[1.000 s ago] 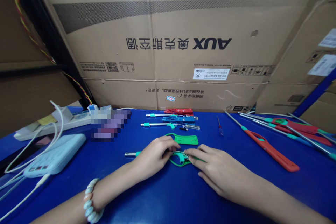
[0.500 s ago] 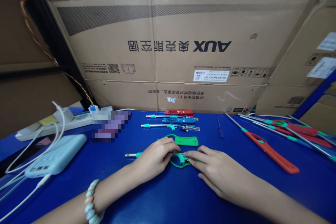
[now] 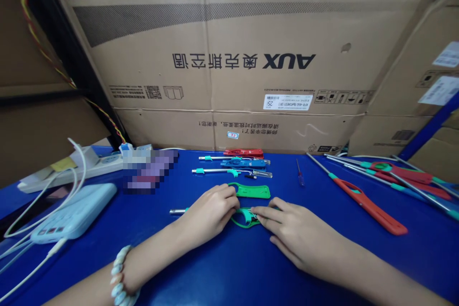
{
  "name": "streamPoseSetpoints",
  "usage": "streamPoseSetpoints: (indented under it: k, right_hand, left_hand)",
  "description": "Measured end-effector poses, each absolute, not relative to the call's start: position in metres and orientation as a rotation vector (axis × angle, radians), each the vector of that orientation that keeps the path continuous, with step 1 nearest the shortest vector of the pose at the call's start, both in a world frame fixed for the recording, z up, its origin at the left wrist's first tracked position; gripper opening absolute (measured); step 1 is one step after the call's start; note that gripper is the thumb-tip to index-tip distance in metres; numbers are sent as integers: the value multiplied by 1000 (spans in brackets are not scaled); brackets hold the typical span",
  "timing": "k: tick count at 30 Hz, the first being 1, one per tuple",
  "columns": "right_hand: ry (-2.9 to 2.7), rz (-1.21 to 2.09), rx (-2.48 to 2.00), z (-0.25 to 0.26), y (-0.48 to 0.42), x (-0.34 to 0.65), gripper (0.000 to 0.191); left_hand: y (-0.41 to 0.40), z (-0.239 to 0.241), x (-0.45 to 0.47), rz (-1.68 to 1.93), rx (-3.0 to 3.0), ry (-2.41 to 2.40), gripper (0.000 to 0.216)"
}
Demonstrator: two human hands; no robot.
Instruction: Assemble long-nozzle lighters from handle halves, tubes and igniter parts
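Barely any change over the last second, apart from a slight drift of the view. Still pinning the green lighter body (image 3: 245, 218) flat on the blue desk (image 3: 222, 267) with both hands, at the same spot as before, just in front of the loose green cover shell (image 3: 253, 191).

Left hand (image 3: 211, 213): grip closed over the front end of the body, right where the metal nozzle (image 3: 178, 211) sticks out to the left.

Right hand (image 3: 292, 227): grip narrow, fingertips drawn together on the small inner parts at the rear of the opened body (too fine to name from here), palm low over the desk.

No lifting, no turning, nothing set aside. So, by the look of it, fine fiddling inside the opened body, carried on in place.

Farther back, lying just as before and untouched:
- a row of opened lighters: a red one (image 3: 244, 152), a blue one (image 3: 244, 163) and one with a clear tube (image 3: 233, 172)
- to their right, a small screwdriver (image 3: 300, 174)
- beyond that, an orange-red long lighter (image 3: 369, 206) and a loose heap of lighters (image 3: 405, 174)

At far left, well apart from the hands, a pale power bank (image 3: 73, 214).
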State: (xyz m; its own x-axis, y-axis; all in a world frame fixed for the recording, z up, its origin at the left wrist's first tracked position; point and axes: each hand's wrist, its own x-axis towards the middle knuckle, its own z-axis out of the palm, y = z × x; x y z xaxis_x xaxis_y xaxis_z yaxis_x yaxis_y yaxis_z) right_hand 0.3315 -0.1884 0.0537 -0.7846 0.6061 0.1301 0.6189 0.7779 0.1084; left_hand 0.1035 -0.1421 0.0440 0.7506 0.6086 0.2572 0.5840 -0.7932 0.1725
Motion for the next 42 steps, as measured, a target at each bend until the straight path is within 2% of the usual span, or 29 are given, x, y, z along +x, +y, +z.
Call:
streamPoseSetpoints:
  k: [24,36,42]
  right_hand:
    - [-2860,-7,-1080,65,-189,332,37]
    - [-2634,308,-1163,60,-182,331,32]
    - [-2380,507,-1219,63,-166,340,19]
  left_hand:
    - [-132,65,82,358,2707,912,17]
    - [-137,63,87,293,2859,942,18]
    - [-132,64,85,371,2801,967,15]
